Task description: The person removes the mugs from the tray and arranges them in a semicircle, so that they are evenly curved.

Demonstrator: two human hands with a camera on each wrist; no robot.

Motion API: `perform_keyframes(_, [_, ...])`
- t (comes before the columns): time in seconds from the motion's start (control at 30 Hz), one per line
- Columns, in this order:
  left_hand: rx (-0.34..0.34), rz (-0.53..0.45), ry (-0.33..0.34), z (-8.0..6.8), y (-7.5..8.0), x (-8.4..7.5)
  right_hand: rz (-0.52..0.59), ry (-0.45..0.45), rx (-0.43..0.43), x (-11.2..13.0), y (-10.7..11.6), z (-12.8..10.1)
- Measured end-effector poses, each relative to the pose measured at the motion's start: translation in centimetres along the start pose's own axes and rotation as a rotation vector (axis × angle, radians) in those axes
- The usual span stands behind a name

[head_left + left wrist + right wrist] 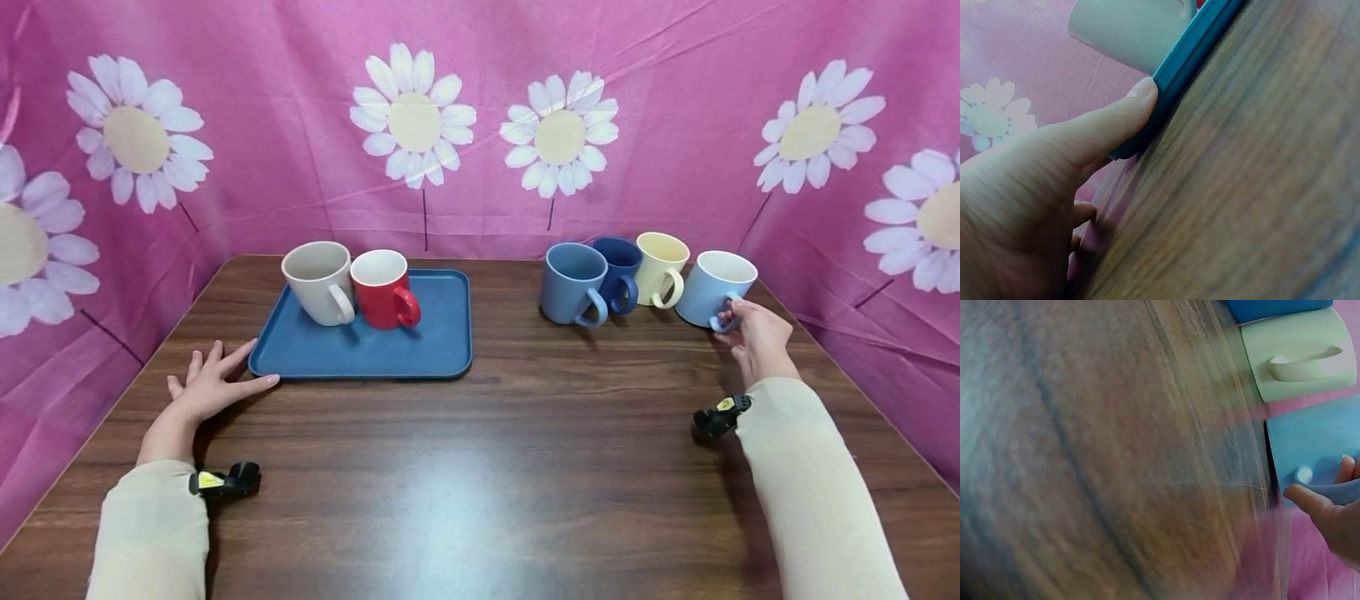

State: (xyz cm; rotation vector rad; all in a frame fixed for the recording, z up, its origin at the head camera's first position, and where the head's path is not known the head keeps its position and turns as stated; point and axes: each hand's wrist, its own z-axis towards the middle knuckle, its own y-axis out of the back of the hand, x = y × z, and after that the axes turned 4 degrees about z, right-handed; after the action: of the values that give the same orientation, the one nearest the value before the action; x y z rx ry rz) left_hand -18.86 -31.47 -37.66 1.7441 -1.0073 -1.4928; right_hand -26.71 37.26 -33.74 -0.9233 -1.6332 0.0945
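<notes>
Head view: right hand pinches the pale-blue mug by its handle — glossy, white inside, base hidden; left hand lies flat, released.

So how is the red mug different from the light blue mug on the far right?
The red mug stands on the blue tray beside a beige mug; the light blue mug stands on the bare table. Nobody touches the red mug, while the right hand grips the light blue mug's handle. Both are upright, white inside.
</notes>
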Motion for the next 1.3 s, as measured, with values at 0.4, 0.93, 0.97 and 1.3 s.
perform_keyframes(0.4, [0.003, 0.004, 0.005, 0.1, 0.0, 0.1, 0.046, -0.029, 0.017, -0.6, -0.2, 0.4])
perform_keyframes(0.93, [-0.001, 0.003, 0.001, 0.0, -0.2, 0.3, -0.020, -0.010, 0.084, -1.3, 0.0, 0.2])
perform_keyframes(0.97, [-0.001, 0.003, 0.000, 0.0, -0.2, 0.3, -0.020, -0.009, 0.087, -1.3, -0.1, 0.2])
perform_keyframes(1.3, [-0.003, 0.000, -0.004, 0.0, -0.1, 0.2, -0.013, -0.021, 0.120, -1.5, -0.1, 0.1])
